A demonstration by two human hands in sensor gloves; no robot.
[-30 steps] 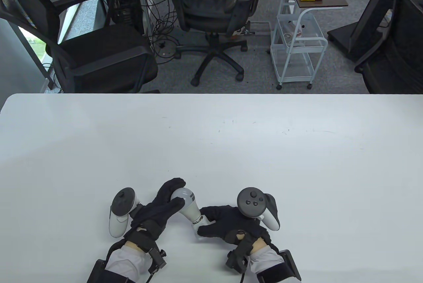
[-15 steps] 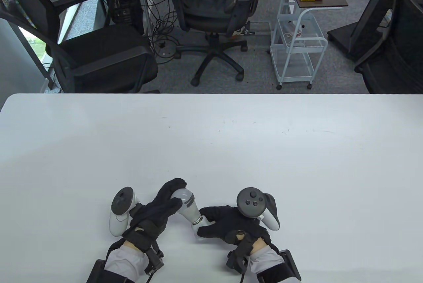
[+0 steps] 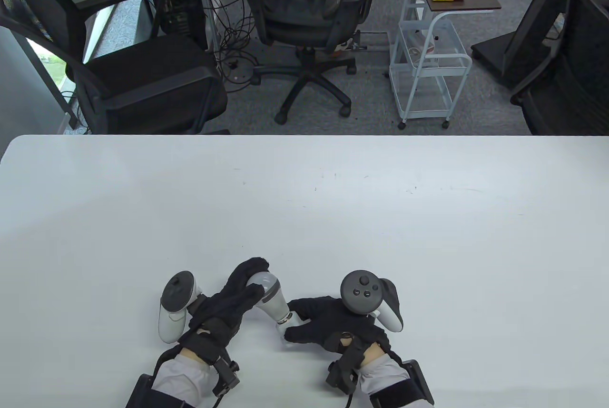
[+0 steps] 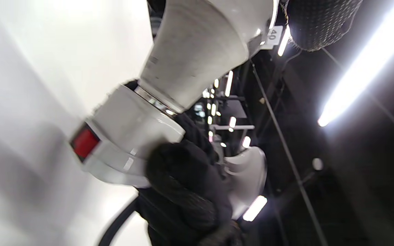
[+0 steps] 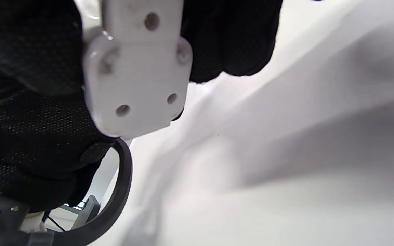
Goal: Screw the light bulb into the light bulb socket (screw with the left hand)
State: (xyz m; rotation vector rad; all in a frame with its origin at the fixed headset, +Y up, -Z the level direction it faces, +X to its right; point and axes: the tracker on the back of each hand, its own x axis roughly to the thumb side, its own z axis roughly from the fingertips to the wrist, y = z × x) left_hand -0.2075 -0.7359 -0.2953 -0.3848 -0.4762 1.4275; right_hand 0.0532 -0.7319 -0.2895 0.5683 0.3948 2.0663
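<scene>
A white light bulb point(image 3: 269, 294) lies tilted near the table's front edge, its metal base seated in a white socket point(image 3: 287, 325). My left hand point(image 3: 238, 290) grips the bulb's round head. My right hand point(image 3: 323, 322) grips the socket. In the left wrist view the bulb's neck point(image 4: 197, 51) enters the socket point(image 4: 128, 136), which has a red switch point(image 4: 84, 142); a strip of metal thread shows at the joint. In the right wrist view the socket's underside point(image 5: 139, 71) with screw holes sits between my gloved fingers point(image 5: 29, 102).
The white table point(image 3: 304, 217) stretches away beyond the hands. Behind its far edge stand office chairs point(image 3: 304, 13) and a small cart point(image 3: 428, 60). A black cable point(image 5: 121, 191) loops under the right hand.
The left wrist has rolled slightly back and forth on the bulb. The bulb and socket stay in place. The right hand has not moved.
</scene>
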